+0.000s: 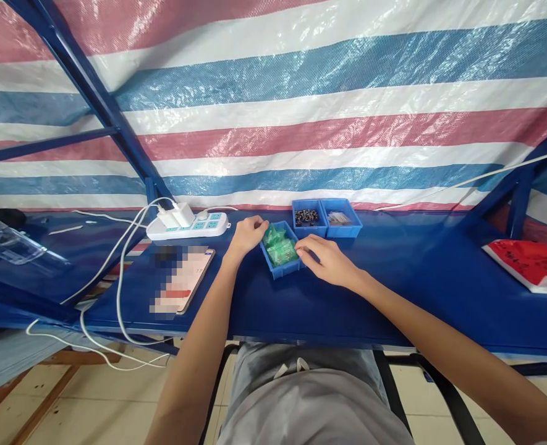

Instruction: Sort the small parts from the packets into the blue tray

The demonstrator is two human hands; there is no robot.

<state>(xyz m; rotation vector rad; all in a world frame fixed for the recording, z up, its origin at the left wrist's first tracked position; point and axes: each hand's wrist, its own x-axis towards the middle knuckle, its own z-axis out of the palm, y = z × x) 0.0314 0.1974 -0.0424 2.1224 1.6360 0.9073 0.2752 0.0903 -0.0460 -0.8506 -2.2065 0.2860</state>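
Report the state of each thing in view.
Front bin: open, holding green packets.
Left hand: fingers curled, at its left edge.
Right hand: fingers bent, at its right edge.
Rear left bin: open, holding dark parts.
Rear right bin: open, holding pale pieces.
Power strip: partly filled with adapters.
Blurred device: lying flat.
Red package: lying flat.

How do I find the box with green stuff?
Find the blue table, then the left hand and right hand. Between them sits a slanted blue box. Unlike the dark-bits box and pale-bits box behind it, it holds green plastic.
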